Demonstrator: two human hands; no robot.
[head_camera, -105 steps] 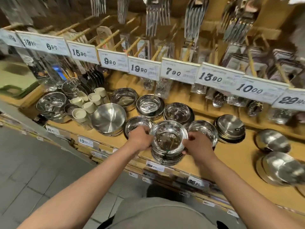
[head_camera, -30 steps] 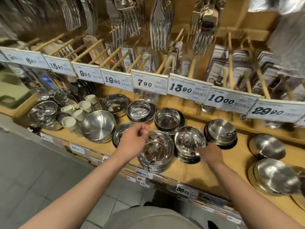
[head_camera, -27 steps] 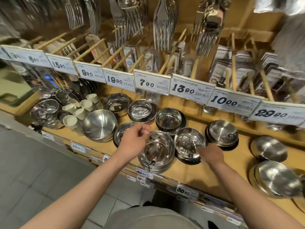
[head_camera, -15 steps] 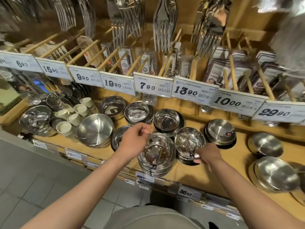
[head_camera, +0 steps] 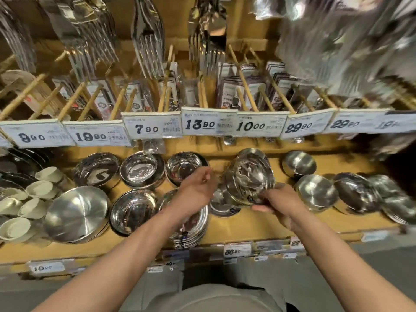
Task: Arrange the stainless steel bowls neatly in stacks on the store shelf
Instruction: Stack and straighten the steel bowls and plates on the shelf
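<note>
Head view, the only one supplied: the right hand (head_camera: 278,202) grips a small stack of stainless steel bowls (head_camera: 249,179) by its near lower rim, fingers curled under and thumb on the edge; the stack is lifted and tilted, mouth toward the camera, above the wooden shelf (head_camera: 247,226). Taking that held stack as the landmark: directly beneath it, a single bowl or short stack (head_camera: 221,204) sits on the shelf; to its left the left hand (head_camera: 195,190) hovers with loosely curled fingers, holding nothing, over a tall stack of wider bowls (head_camera: 191,224) at the shelf front. Behind and left of the landmark stands a row of three bowl stacks (head_camera: 140,168); to its right lie several inverted bowls (head_camera: 317,192), partly blurred. Above it hangs the price tag reading 13.90 (head_camera: 208,124). Assessment: the step in hand appears to be relocating the held stack onto a matching pile. To do it well, the stack should be levelled before lowering, as the tilt invites the inner bowls to slide out; the free hand would best steady the far rim. Diameter should be checked against the receiving pile, since the front stack looks wider. Lower centred, rims concentric, and release only once seated.
</note>
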